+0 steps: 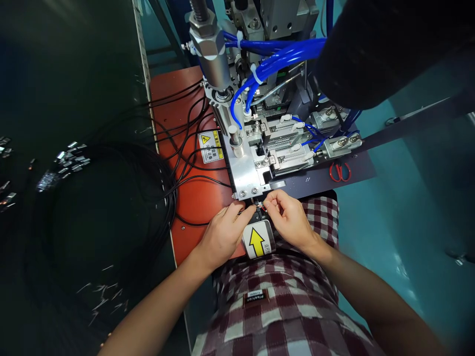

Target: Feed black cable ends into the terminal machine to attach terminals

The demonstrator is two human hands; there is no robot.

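Observation:
My left hand (224, 230) is closed at the front edge of the machine, its thumb pointing at a small metal-and-black fixture. Its fingers hide what they pinch. My right hand (289, 217) pinches a thin wire (264, 207) with a bit of red on it, at the same spot. The two hands' fingertips are close but apart. Just above them sits the silver metal block (247, 173) of the machine. Below the fingertips lies a white plate with a yellow arrow (257, 242).
Black cables (189, 170) run over the orange board (196, 202) on the left to a big cable coil (170, 198) with shiny ends. Red-handled scissors (340, 171) lie to the right. Blue air hoses (285, 52) arch above the machine. A large dark shape (378, 49) overhangs the upper right.

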